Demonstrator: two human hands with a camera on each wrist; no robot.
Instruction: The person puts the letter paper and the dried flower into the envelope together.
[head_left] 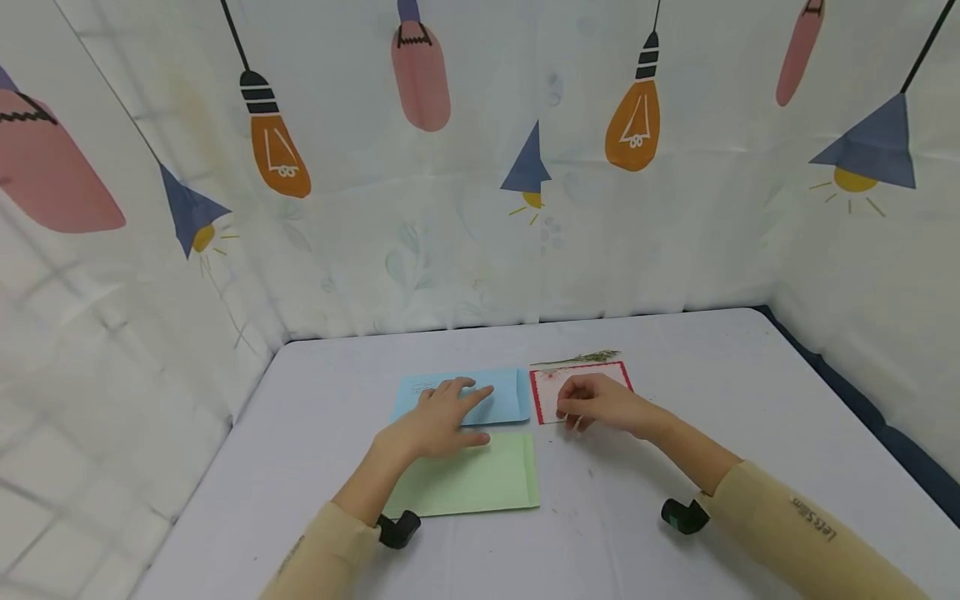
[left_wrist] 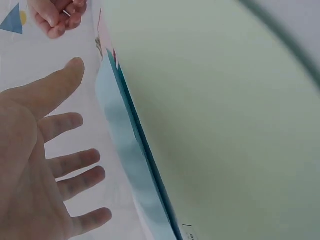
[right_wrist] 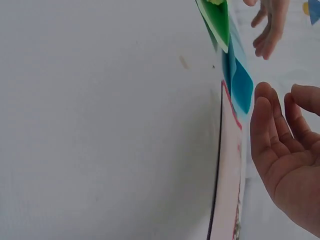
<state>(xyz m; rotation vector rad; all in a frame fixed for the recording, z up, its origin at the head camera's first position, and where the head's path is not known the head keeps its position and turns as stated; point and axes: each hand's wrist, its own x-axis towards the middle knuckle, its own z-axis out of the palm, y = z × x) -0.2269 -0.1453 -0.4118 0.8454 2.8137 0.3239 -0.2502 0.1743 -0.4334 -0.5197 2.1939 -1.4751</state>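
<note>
My left hand (head_left: 442,417) hovers with spread fingers over a light blue envelope (head_left: 510,396) and the top of a pale green envelope (head_left: 480,487). The left wrist view shows nothing in that hand (left_wrist: 30,155); the green envelope (left_wrist: 215,125) fills much of the picture. Above a white card with a red border (head_left: 547,393) is my right hand (head_left: 596,402), its fingers loosely bent. From the right wrist, this hand (right_wrist: 290,160) appears apart from the card (right_wrist: 227,175), and I see nothing between thumb and fingers.
A thin dried sprig (head_left: 596,357) lies just behind the card. The table (head_left: 637,533) has a white cover, and a patterned white curtain (head_left: 465,250) hangs around its back and sides. Black wrist devices (head_left: 685,517) sit by both sleeves.
</note>
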